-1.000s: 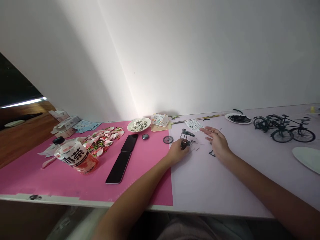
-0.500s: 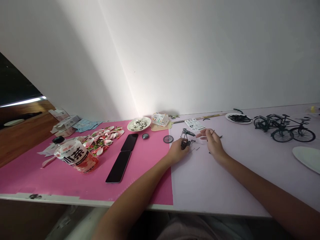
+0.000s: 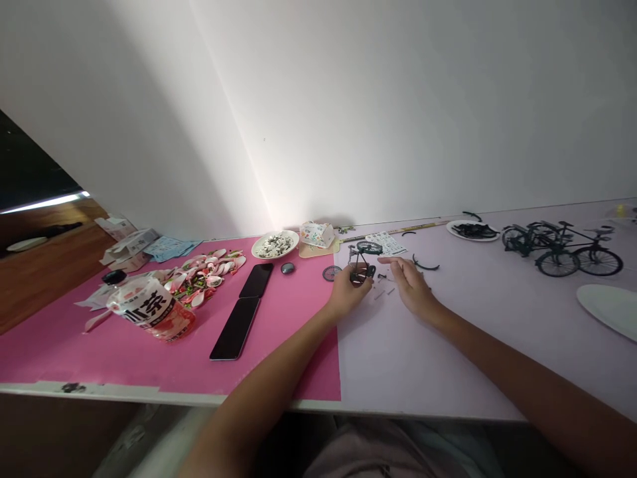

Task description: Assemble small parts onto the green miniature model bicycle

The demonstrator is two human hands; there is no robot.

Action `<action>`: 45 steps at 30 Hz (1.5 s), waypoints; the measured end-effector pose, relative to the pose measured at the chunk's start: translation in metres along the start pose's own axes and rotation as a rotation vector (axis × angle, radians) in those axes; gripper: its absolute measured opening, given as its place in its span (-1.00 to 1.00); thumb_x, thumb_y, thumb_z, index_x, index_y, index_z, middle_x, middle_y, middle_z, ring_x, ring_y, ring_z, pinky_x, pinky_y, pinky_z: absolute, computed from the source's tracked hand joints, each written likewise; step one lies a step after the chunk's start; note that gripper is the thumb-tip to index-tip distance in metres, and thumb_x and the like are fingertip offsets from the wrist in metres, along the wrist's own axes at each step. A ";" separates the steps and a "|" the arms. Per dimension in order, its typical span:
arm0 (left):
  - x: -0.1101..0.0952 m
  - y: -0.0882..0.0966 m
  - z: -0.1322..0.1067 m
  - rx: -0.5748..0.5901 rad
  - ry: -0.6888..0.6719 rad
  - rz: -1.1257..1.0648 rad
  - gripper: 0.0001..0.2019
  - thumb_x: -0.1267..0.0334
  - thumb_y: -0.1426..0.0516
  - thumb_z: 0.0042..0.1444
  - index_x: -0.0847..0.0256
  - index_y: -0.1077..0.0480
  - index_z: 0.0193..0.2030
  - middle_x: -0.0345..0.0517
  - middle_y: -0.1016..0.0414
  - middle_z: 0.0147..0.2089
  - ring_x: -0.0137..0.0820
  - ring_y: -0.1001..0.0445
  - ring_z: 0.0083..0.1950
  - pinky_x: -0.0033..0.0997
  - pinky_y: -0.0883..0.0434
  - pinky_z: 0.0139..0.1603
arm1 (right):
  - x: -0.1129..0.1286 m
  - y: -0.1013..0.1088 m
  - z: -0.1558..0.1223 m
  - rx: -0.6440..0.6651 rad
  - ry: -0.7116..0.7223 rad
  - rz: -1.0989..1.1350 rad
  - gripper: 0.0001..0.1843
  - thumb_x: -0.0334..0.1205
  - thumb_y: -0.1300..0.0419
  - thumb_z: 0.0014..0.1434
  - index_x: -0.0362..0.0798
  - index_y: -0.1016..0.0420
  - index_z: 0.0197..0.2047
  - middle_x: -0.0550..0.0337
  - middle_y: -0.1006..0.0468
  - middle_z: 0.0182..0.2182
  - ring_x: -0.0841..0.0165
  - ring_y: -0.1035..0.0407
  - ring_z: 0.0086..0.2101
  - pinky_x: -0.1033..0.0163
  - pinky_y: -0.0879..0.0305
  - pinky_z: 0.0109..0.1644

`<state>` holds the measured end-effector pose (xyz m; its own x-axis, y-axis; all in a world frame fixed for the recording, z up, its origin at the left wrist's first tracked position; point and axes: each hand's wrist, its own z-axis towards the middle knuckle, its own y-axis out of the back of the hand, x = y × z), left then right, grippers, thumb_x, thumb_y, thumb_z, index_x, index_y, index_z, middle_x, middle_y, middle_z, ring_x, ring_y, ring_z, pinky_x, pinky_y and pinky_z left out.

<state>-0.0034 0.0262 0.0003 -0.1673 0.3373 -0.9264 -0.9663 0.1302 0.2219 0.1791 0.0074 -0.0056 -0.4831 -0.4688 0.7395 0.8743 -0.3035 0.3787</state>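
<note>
My left hand (image 3: 347, 293) is closed around a small dark model bicycle frame (image 3: 358, 257). A spoked wheel (image 3: 369, 247) is at the top of that frame, tilted nearly flat to my view. My right hand (image 3: 412, 291) is just to the right, with its fingers stretched toward the model and nothing visible in them. On the table left of the model lies a loose spoked wheel (image 3: 330, 273), partly behind my left hand. Tiny parts (image 3: 382, 276) are scattered between my hands. Behind my right hand is a curved black strip (image 3: 426, 265).
Assembled model bicycles (image 3: 562, 249) stand at the right, near a plate of black parts (image 3: 472, 230) and a white plate (image 3: 610, 307). A printed sheet (image 3: 393, 243) lies behind the model. To the left are two phones (image 3: 235, 328), a drink bottle (image 3: 152, 307) and a plate of small pieces (image 3: 275, 245).
The model has turned in my left hand, so its wheel now shows at the top. My right hand has shifted slightly left and down, its fingers straighter, uncovering the curved black strip.
</note>
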 end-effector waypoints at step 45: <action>0.008 -0.010 -0.004 -0.064 0.162 -0.124 -0.69 0.43 -0.36 -0.03 0.30 -0.48 -0.12 -0.06 -0.61 -0.20 -0.50 -0.48 -0.34 -0.51 -0.43 -0.30 | -0.058 -0.004 0.021 0.168 -0.022 -0.430 -0.66 0.15 -0.27 0.20 0.06 -0.67 -0.29 0.07 -0.52 -0.44 0.11 -0.42 -0.29 -0.03 -0.29 -0.02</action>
<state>0.0042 0.0240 -0.0108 -0.0702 0.1672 -0.9834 -0.9910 0.1007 0.0879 0.2047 0.0535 -0.0380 -0.8041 -0.3114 0.5064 0.5910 -0.3273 0.7373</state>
